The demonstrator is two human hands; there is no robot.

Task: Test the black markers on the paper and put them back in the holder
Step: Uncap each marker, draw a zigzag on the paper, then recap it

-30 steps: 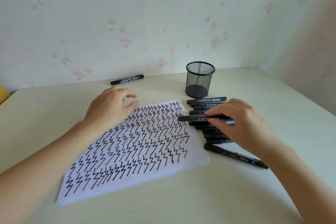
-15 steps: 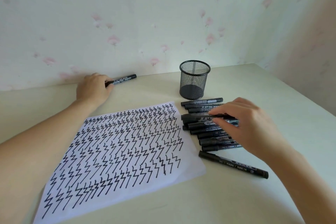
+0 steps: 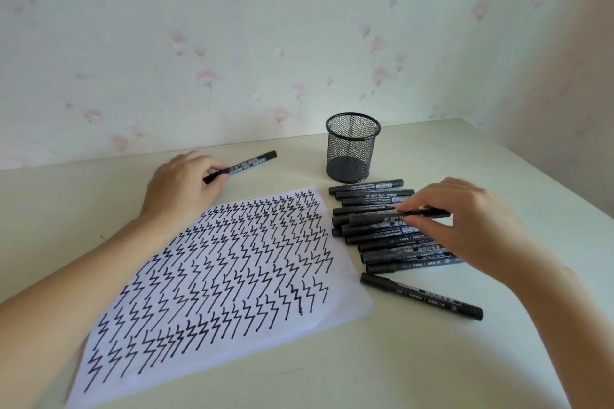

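While both hands work at once, left to right:
Left hand: grip pinching a stray marker, far left.
Paper: zigzag-filled, centre of the surface.
Holder: empty, far centre.
Marker pile: beside the paper, probably awaiting return.
Right hand: fingertips pinching the top marker.

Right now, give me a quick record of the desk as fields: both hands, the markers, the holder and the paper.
left hand: gripping one end of a lone marker near the wall
right hand: fingers pinching the top marker of the pile
marker pile: capped, lying side by side right of the paper
stray marker: apart, in front of the pile
holder: black mesh cup, upright, no markers inside
paper: nearly covered with black zigzags
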